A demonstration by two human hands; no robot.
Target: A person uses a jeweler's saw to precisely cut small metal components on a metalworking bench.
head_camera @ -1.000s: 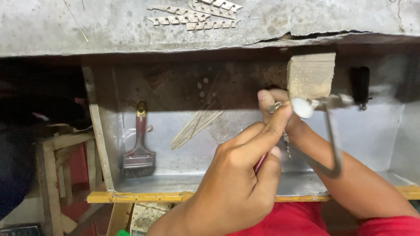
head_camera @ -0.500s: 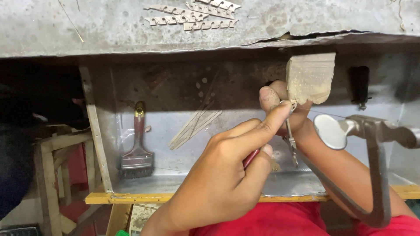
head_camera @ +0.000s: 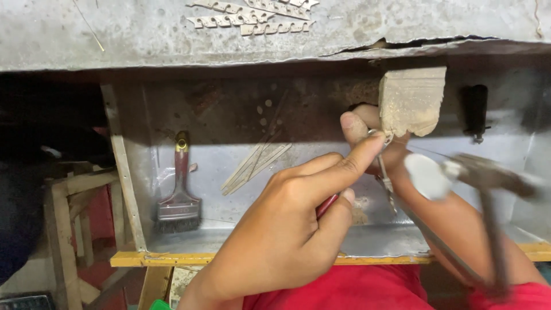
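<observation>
A small metal strip (head_camera: 385, 179) is pinched against the wooden bench peg (head_camera: 412, 99) that juts from the worktop (head_camera: 115, 34) edge at about 1 o'clock in the view. The left hand (head_camera: 281, 235) is seen in the foreground, its fingers (head_camera: 356, 158) clenched round a red-handled tool (head_camera: 326, 205), with the forefinger stretched up to press on the strip just below the peg. The right hand (head_camera: 367, 129) is largely hidden behind the left; its fingertips are closed on the top of the strip where it meets the peg.

At 3 o'clock a saw frame (head_camera: 488, 189) is blurred, and which hand carries it cannot be told. Below, a metal tray (head_camera: 241, 241) is fitted under the worktop; a red-handled brush (head_camera: 179, 198) is lying in it at 9 o'clock, and thin light sticks (head_camera: 255, 166) are lying near its middle. Toothed metal strips (head_camera: 252, 16) are laid on the worktop at 12 o'clock.

The risk lies in how close the fingers are kept to the strip: should the pinch loosen, the strip would likely slip off the peg and drop into the tray, and a tool edge moving past so near could catch a fingertip. The blur at the frame suggests quick motion, which would make such a slip harder to check.
</observation>
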